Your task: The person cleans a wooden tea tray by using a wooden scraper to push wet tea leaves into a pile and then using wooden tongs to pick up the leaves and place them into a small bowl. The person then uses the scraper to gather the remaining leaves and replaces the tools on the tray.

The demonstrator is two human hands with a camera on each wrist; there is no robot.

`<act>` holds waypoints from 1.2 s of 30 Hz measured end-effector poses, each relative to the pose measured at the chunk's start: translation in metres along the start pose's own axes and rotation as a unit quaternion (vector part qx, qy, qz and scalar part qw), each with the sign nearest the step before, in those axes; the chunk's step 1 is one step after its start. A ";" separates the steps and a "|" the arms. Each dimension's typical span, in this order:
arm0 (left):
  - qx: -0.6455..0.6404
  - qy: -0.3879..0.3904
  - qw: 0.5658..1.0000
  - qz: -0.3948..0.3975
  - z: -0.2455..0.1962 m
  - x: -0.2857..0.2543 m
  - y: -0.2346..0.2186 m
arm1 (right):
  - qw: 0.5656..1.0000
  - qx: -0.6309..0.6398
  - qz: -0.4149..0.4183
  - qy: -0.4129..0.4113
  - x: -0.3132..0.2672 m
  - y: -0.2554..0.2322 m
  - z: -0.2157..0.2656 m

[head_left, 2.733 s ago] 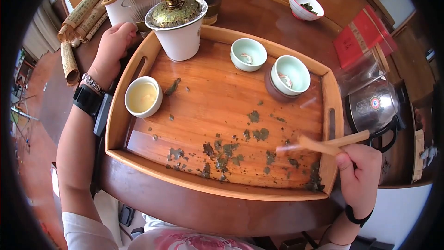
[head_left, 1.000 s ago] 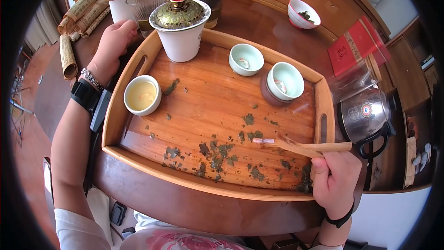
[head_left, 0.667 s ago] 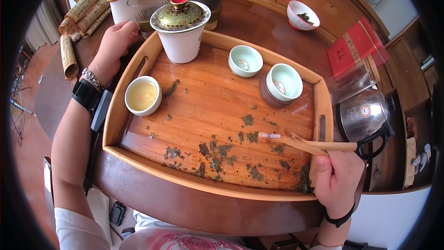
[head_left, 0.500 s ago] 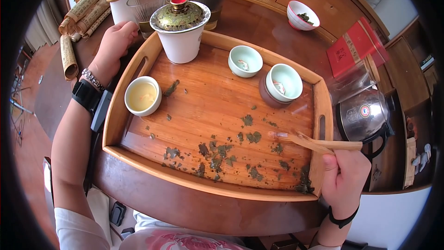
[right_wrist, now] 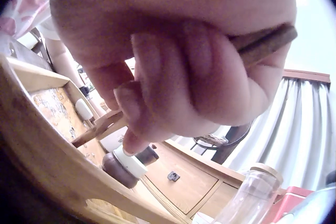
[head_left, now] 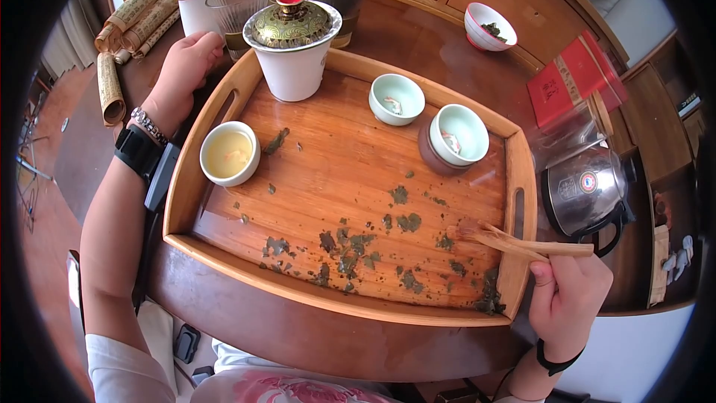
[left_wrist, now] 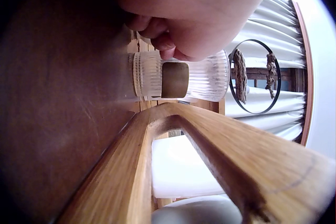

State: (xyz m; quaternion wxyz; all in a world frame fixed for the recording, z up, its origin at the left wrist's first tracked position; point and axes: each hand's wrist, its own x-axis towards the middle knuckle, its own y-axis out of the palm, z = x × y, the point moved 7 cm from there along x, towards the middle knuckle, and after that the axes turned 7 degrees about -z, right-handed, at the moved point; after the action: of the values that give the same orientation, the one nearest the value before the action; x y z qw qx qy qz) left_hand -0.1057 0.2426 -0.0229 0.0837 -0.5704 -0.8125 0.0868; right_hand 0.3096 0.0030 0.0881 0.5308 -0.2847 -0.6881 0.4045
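My right hand [head_left: 570,302] grips a pair of wooden tongs [head_left: 552,248], fingers curled round it, with the tips low over the right part of the wooden tray [head_left: 358,179]. The back end of the tongs [right_wrist: 270,45] pokes out of the fist in the right wrist view. Wet dark tea leaves [head_left: 347,254] lie scattered on the tray near those tips and along its front. My left hand [head_left: 183,75] rests outside the tray's left end, fingers loosely curled and holding nothing. Beside it in the left wrist view is a ribbed glass [left_wrist: 152,74].
On the tray stand a lidded white gaiwan [head_left: 291,67], a cup of yellow tea [head_left: 230,154] and two pale green cups, one green cup [head_left: 459,134] on a brown base. A glass kettle [head_left: 585,186] and a red box [head_left: 570,82] stand right. A white bowl [head_left: 490,27] is behind.
My right hand has drawn the tongs rightward and slightly toward me, away from the middle leaves. The left hand keeps its place beside the tray.
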 end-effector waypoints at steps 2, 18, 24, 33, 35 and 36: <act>0.003 0.000 1.000 0.002 0.000 0.001 0.000 | 1.000 0.006 -0.001 -0.004 0.000 0.001 0.001; -0.165 0.016 0.985 -0.042 -0.024 0.000 -0.027 | 0.997 0.022 -0.075 -0.006 0.005 0.007 -0.003; -0.168 0.174 0.968 -0.063 -0.111 -0.047 -0.031 | 0.994 0.007 -0.109 0.031 0.004 0.011 -0.022; 0.316 0.443 0.783 0.302 -0.179 -0.166 0.134 | 0.991 0.004 -0.122 0.063 0.001 0.020 -0.026; 0.321 0.495 0.743 0.317 -0.167 -0.169 0.160 | 0.990 0.002 -0.118 0.072 0.001 0.021 -0.027; 0.322 0.541 0.703 0.331 -0.165 -0.176 0.169 | 0.990 0.002 -0.121 0.074 0.000 0.020 -0.029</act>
State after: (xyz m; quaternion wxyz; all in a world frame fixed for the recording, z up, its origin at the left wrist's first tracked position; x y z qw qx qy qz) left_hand 0.1467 0.1412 0.0909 0.6533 -0.6897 -0.3093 0.0421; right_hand 0.3366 0.0211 0.0741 0.6264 -0.2272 -0.6752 0.3164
